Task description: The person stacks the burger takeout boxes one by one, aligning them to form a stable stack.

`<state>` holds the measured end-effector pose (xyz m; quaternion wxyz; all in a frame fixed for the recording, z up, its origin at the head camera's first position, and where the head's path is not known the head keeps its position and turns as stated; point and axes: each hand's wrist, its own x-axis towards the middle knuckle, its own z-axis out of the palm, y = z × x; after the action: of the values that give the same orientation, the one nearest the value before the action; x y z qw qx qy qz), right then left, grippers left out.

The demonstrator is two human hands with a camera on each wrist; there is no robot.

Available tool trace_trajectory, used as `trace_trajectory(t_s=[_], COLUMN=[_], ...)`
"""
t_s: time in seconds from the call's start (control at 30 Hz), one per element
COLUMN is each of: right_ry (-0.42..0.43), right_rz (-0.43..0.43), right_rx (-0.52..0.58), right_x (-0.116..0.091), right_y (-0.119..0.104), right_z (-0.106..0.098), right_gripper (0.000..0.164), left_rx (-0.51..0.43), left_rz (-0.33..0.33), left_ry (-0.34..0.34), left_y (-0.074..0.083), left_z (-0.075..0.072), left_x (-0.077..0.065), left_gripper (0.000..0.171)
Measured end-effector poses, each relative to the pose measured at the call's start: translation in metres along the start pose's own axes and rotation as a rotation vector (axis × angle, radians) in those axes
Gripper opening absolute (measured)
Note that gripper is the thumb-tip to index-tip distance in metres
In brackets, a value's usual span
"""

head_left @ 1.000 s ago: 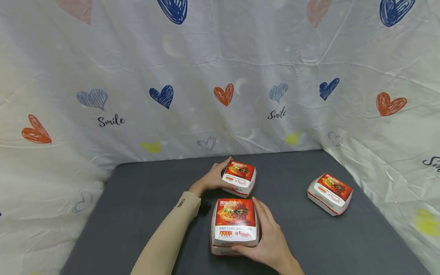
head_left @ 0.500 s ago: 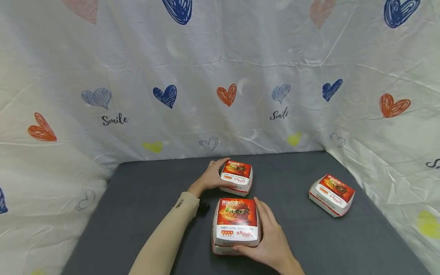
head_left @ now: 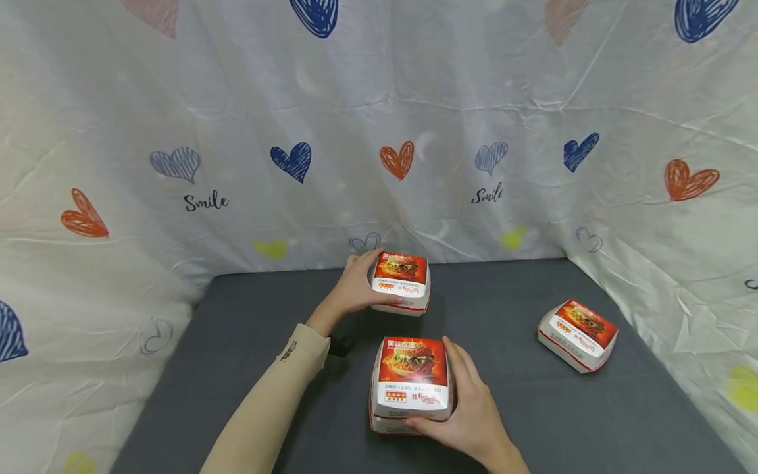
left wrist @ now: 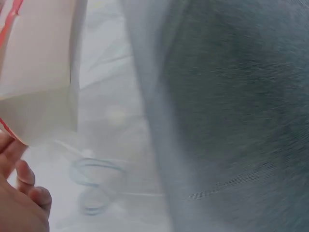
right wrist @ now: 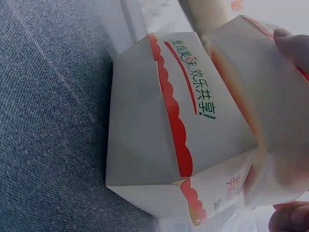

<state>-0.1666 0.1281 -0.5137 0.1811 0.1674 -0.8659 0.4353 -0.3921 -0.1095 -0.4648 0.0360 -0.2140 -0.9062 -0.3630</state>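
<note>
My left hand grips a burger box with a red burger picture on its lid, thumb along the near side. That box hangs above the table; the left wrist view shows its pale underside and my curled fingers. Nearer to me, my right hand holds another burger box by its right side, with the thumb at its front. In the right wrist view this upper box sits on a lower burger box, which stands on the table. The lower one is mostly hidden from the head view.
One more burger box stands by itself on the right side of the dark grey table, turned at an angle. A white cloth printed with hearts hangs behind the table and along both sides.
My left hand has lifted its burger box off the table, up and slightly left. The right hand keeps its hold on the upper box. The head view has shifted a little.
</note>
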Motion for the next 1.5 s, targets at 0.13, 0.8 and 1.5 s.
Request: trace_trajectory(t_s=[0.13,0.8,1.5], right_ry=[-0.006,-0.009,-0.005], right_rz=[0.015,-0.023,-0.105], right_rx=[0.023,0.051,0.063], right_x=[-0.001,0.001,0.000], right_y=[0.000,0.003,0.004], right_z=[0.000,-0.002,-0.002], right_gripper=[0.126,0.127,0.111], left_rx=[0.032,-0.032,-0.063], left_rz=[0.016,0.124,0.109], left_ry=[0.042,0.103,0.142], left_y=[0.019,0.121,0.140], left_z=[-0.017,-0.068,-0.041], left_x=[-0.008,-0.076,-0.156], left_gripper=[0.121,0.119,0.123])
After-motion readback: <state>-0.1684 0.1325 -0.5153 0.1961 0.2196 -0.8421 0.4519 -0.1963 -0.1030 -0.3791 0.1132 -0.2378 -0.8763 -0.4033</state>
